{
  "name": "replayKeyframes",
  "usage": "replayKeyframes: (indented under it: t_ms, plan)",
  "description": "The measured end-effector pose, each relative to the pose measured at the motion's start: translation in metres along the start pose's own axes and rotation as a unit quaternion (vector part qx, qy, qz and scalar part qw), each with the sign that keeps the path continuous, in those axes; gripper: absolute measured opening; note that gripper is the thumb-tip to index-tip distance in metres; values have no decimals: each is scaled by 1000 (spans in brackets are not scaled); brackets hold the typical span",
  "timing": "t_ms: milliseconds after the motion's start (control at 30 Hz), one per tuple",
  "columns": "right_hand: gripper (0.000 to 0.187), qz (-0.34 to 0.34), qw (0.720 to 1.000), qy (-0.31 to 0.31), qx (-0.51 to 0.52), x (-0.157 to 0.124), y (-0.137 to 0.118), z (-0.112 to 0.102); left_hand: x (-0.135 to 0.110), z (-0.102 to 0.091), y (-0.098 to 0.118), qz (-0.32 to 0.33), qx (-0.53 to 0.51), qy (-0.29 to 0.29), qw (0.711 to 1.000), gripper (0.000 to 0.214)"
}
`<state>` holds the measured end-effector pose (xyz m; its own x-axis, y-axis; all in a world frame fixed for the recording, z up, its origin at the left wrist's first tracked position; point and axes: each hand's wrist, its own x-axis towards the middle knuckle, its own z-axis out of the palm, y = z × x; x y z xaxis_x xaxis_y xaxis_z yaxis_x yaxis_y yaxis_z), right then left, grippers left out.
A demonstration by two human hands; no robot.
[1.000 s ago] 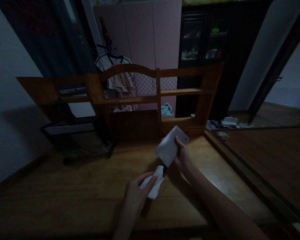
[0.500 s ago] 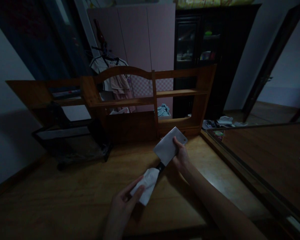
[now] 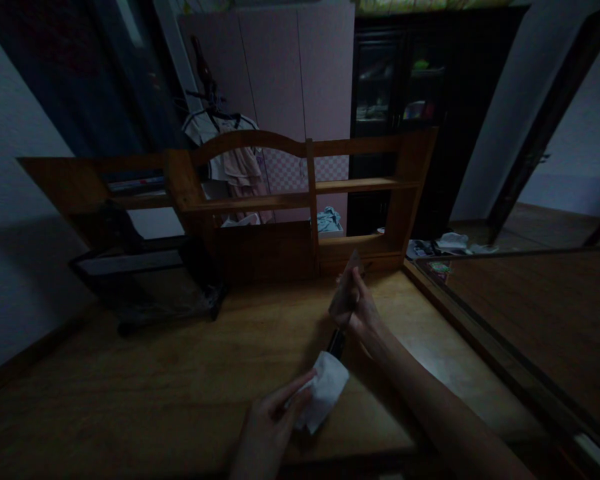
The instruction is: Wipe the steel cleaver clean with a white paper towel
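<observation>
My right hand (image 3: pixel 363 310) grips a cleaver (image 3: pixel 347 290) by its blade above the wooden desk (image 3: pixel 180 373). The blade is turned nearly edge-on, so it looks narrow and dark. Its black handle (image 3: pixel 336 343) points down toward me. My left hand (image 3: pixel 273 433) holds a white cloth (image 3: pixel 324 399), pinched in the fingers and wrapped over the end of the handle. Both hands are closed.
A wooden shelf unit (image 3: pixel 305 193) stands along the desk's back edge. A dark stand (image 3: pixel 130 267) sits at the back left. To the right, a raised wooden ledge (image 3: pixel 480 333) borders the desk, with papers (image 3: pixel 445 245) beyond it. Wardrobes and hanging clothes fill the background.
The cleaver has rotated from showing its flat bright face to nearly edge-on. My left hand with the cloth shifted right and now covers the end of the handle.
</observation>
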<state>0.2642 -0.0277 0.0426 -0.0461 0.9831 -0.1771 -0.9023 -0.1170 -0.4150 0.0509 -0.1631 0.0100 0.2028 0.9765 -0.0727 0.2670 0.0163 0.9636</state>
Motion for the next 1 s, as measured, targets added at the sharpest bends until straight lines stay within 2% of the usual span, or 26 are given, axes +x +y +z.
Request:
replayKeyframes:
  t_ms: [100, 133, 233, 333, 533, 667, 767, 1000]
  plan:
    - [39, -2, 999, 22, 41, 6, -5, -9, 0, 5, 1, 21, 10, 4, 1000, 39]
    - [40, 5, 999, 1, 54, 8, -6, -13, 0, 7, 1, 25, 14, 0, 1000, 38]
    - [30, 4, 987, -137, 89, 16, -7, -26, 2, 16, 2, 34, 32, -16, 999, 36]
    - [25, -3, 979, -178, 100, 17, -5, -31, 5, 29, 5, 49, 48, -7, 998, 34]
    - [24, 0, 978, -181, 99, 4, -3, -22, 19, 52, 24, 122, 89, 22, 988, 32]
    - [26, 0, 987, -145, 74, 7, -1, -26, 33, 65, 32, 205, 106, 48, 972, 38]
    - [29, -20, 989, -126, 71, 12, 2, -30, 40, 69, 30, 248, 115, 55, 960, 43]
    - [30, -23, 992, -108, 54, 4, 1, -28, 26, 55, 13, 232, 152, 34, 960, 42]
